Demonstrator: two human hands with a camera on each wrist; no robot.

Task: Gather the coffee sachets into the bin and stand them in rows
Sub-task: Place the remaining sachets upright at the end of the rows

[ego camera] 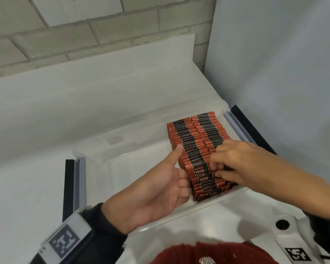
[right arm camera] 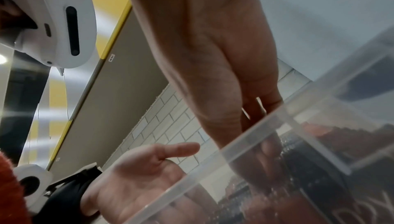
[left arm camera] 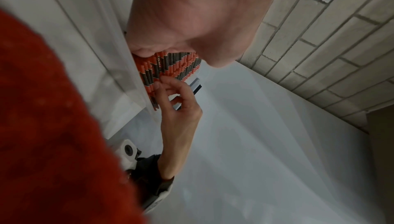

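Observation:
Red-and-black coffee sachets (ego camera: 191, 138) stand on edge in two tight rows along the right side of a clear plastic bin (ego camera: 95, 147). My left hand (ego camera: 177, 174) lies against the left flank of the rows near the front, palm toward them, thumb pointing up the row. Over the right row, my right hand (ego camera: 217, 168) curls its fingers and pinches the tops of several near sachets. The left wrist view shows those fingers (left arm camera: 164, 84) on the sachets (left arm camera: 170, 66). Through the bin wall (right arm camera: 266, 130), the right wrist view shows the sachets (right arm camera: 319, 151) dimly, beside my left palm (right arm camera: 149, 168).
The bin sits on a white table (ego camera: 27, 187). A black-and-grey rail (ego camera: 74, 183) lies at its left end and another (ego camera: 242, 126) at its right. A brick wall (ego camera: 84, 25) stands behind, a white panel (ego camera: 274, 73) to the right. The bin's left half holds no sachets.

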